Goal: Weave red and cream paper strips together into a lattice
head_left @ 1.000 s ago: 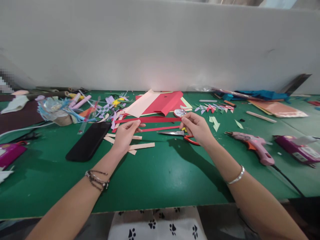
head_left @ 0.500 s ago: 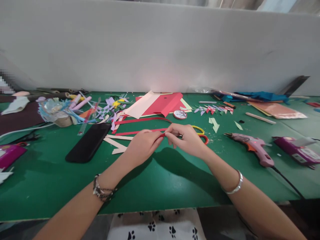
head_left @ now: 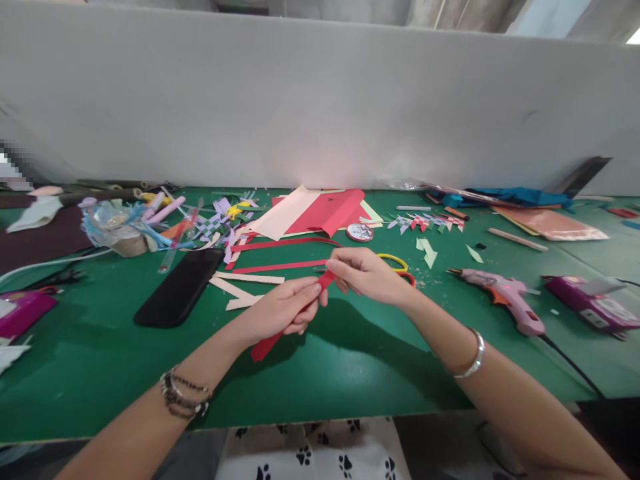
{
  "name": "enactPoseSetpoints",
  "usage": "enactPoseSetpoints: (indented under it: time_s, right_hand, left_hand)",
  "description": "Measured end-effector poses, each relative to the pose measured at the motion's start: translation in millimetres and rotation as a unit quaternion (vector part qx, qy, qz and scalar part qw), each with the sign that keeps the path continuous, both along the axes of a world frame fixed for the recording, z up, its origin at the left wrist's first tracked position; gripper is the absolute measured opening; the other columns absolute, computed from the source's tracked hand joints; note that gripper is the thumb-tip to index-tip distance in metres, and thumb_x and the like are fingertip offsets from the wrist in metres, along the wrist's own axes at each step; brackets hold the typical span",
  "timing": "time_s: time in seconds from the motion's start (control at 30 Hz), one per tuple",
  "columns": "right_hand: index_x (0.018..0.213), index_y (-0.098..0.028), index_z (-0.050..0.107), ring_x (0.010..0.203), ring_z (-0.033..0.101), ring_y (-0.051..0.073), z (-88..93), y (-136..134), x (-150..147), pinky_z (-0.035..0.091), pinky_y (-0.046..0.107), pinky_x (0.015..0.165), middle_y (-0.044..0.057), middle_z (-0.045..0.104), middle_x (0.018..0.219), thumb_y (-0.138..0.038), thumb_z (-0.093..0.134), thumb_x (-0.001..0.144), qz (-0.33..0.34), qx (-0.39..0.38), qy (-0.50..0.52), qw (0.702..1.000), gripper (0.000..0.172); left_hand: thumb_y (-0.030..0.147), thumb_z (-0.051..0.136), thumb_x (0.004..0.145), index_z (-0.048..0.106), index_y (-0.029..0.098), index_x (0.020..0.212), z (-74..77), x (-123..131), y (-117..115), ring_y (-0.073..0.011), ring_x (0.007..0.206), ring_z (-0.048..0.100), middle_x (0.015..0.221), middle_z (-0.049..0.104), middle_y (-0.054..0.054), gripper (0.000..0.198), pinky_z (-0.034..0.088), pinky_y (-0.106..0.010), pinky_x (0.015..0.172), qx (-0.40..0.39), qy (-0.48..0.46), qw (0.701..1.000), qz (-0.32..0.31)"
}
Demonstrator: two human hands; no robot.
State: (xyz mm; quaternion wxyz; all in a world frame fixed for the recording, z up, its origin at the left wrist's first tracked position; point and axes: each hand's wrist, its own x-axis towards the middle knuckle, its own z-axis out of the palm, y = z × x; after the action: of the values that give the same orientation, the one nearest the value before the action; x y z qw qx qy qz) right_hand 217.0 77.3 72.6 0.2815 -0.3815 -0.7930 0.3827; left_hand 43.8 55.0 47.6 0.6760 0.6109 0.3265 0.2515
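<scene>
A red paper strip (head_left: 269, 346) runs slantwise through both hands above the green table. My left hand (head_left: 286, 308) is closed round its middle, and the lower end sticks out below the fingers. My right hand (head_left: 364, 275) pinches the upper end between thumb and fingertips. Just beyond my hands lie more red strips (head_left: 280, 267) and pale pink strips (head_left: 250, 277). Scissors with yellow and red handles (head_left: 397, 264) rest behind my right hand, their blades partly hidden by it.
A black phone (head_left: 180, 290) lies to the left. On the right are a pink glue gun (head_left: 505, 297) with a cord and a purple device (head_left: 590, 303). Red and pink paper sheets (head_left: 320, 210), a round tin (head_left: 360, 231) and woven paper pieces (head_left: 427, 221) lie near the grey partition (head_left: 320, 100).
My left hand has turned and shifted slightly down and left, bringing a longer stretch of the red strip into sight below it. My right hand keeps its pinch in nearly the same place.
</scene>
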Motion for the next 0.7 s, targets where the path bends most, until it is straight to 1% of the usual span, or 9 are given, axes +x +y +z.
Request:
enactPoseSetpoints:
  time_s: [0.07, 0.17, 0.23, 0.3, 0.37, 0.43, 0.57, 0.7]
  right_hand:
    - [0.059, -0.018, 0.039, 0.040, 0.038, 0.004, 0.7, -0.2, -0.6, 0.031, 0.019, 0.042, -0.006, 0.045, 0.047, -0.035, 0.038, 0.085, -0.002, -0.035, 0.016, 0.999, 0.031]
    - [0.060, -0.017, 0.043, 0.041, 0.040, 0.005, 2.2, -1.2, -2.4, 0.032, 0.019, 0.042, -0.005, 0.045, 0.048, -0.035, 0.038, 0.084, 0.027, -0.053, -0.008, 0.998, 0.031]
    - [0.061, -0.015, 0.049, 0.042, 0.040, 0.005, 3.3, -1.4, -3.6, 0.033, 0.019, 0.044, -0.005, 0.045, 0.047, -0.032, 0.036, 0.085, 0.053, -0.037, -0.033, 0.997, 0.032]
    - [0.057, -0.015, 0.050, 0.043, 0.038, 0.005, 4.2, -0.9, -4.1, 0.032, 0.019, 0.047, -0.005, 0.044, 0.046, -0.028, 0.035, 0.086, 0.060, 0.000, -0.051, 0.997, 0.035]
    - [0.051, -0.015, 0.044, 0.044, 0.035, 0.004, 4.7, 0.2, -3.3, 0.030, 0.018, 0.047, -0.005, 0.041, 0.046, -0.026, 0.036, 0.086, 0.044, 0.040, -0.055, 0.997, 0.037]
    - [0.049, -0.016, 0.036, 0.044, 0.032, 0.004, 4.5, 1.6, -1.2, 0.028, 0.019, 0.046, -0.006, 0.038, 0.045, -0.027, 0.037, 0.085, 0.017, 0.063, -0.049, 0.997, 0.037]
    - [0.050, -0.018, 0.032, 0.043, 0.028, 0.005, 2.7, 4.6, 4.9, 0.024, 0.019, 0.043, -0.007, 0.031, 0.045, -0.028, 0.037, 0.083, -0.003, 0.071, -0.047, 0.996, 0.036]
    - [0.050, -0.018, 0.033, 0.044, 0.030, 0.005, -0.1, 7.1, 11.2, 0.025, 0.019, 0.043, -0.006, 0.033, 0.045, -0.028, 0.037, 0.083, -0.002, 0.069, -0.055, 0.996, 0.034]
  left_hand:
    - [0.041, 0.038, 0.086, 0.044, 0.017, 0.072, 0.0, -1.6, -1.5, -0.0029, 0.033, 0.022, 0.044, 0.030, 0.011, 0.028, 0.028, -0.017, 0.040, -0.001, -0.010, 1.000, 0.009]
    - [0.041, 0.039, 0.085, 0.045, 0.017, 0.073, -0.9, -2.7, -2.2, -0.0025, 0.032, 0.021, 0.044, 0.030, 0.011, 0.028, 0.029, -0.016, 0.040, 0.002, -0.014, 1.000, 0.012]
    - [0.041, 0.039, 0.085, 0.045, 0.017, 0.073, -1.7, -2.5, -1.9, -0.0023, 0.031, 0.023, 0.044, 0.031, 0.011, 0.027, 0.031, -0.017, 0.040, 0.003, -0.015, 1.000, 0.013]
    - [0.041, 0.040, 0.085, 0.045, 0.017, 0.073, -2.2, -2.3, -1.8, -0.0020, 0.031, 0.024, 0.044, 0.033, 0.011, 0.027, 0.033, -0.017, 0.041, -0.003, -0.018, 1.000, 0.013]
    - [0.042, 0.042, 0.083, 0.045, 0.017, 0.074, -2.3, -3.0, -2.2, -0.0015, 0.030, 0.025, 0.044, 0.032, 0.012, 0.027, 0.033, -0.017, 0.041, -0.014, -0.022, 1.000, 0.008]
    - [0.043, 0.045, 0.082, 0.045, 0.017, 0.074, -2.6, -5.0, -3.3, -0.0010, 0.029, 0.024, 0.043, 0.031, 0.013, 0.027, 0.032, -0.016, 0.040, -0.029, -0.024, 0.999, 0.000]
    - [0.047, 0.046, 0.080, 0.044, 0.018, 0.071, -5.1, -11.3, -7.0, -0.0011, 0.027, 0.023, 0.040, 0.029, 0.013, 0.031, 0.031, -0.016, 0.038, -0.058, -0.019, 0.998, -0.003]
    - [0.054, 0.045, 0.079, 0.041, 0.018, 0.067, -8.9, -17.3, -11.5, -0.0013, 0.025, 0.025, 0.038, 0.028, 0.014, 0.038, 0.032, -0.016, 0.037, -0.082, -0.008, 0.997, -0.001]
